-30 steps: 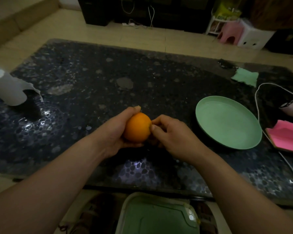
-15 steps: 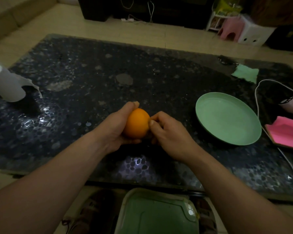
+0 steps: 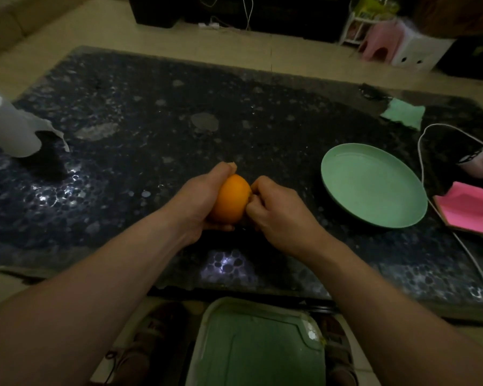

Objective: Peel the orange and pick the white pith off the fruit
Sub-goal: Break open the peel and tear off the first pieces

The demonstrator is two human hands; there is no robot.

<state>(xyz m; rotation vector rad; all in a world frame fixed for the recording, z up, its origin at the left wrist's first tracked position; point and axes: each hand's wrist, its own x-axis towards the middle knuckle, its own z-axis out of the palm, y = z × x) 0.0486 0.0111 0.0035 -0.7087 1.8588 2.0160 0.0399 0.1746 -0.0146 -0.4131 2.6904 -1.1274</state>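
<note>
A whole orange (image 3: 230, 199) with its peel on sits between my two hands, just above the dark pebbled table (image 3: 151, 112). My left hand (image 3: 198, 200) cups it from the left, thumb over the top. My right hand (image 3: 279, 211) presses against the fruit's right side, its thumb and fingertips curled onto the peel. The orange's right side and underside are hidden by my fingers. No pith or loose peel shows.
An empty green plate (image 3: 374, 186) lies to the right. Past it are a pink pad (image 3: 471, 210), a white cable (image 3: 427, 140) and a green cloth (image 3: 403, 114). A white paper roll (image 3: 10, 129) stands at far left. A green bin (image 3: 260, 346) sits below the table's near edge.
Both hands stay on the orange. My right fingers have curled tighter against its right side, and the fruit has turned slightly in my left hand.
</note>
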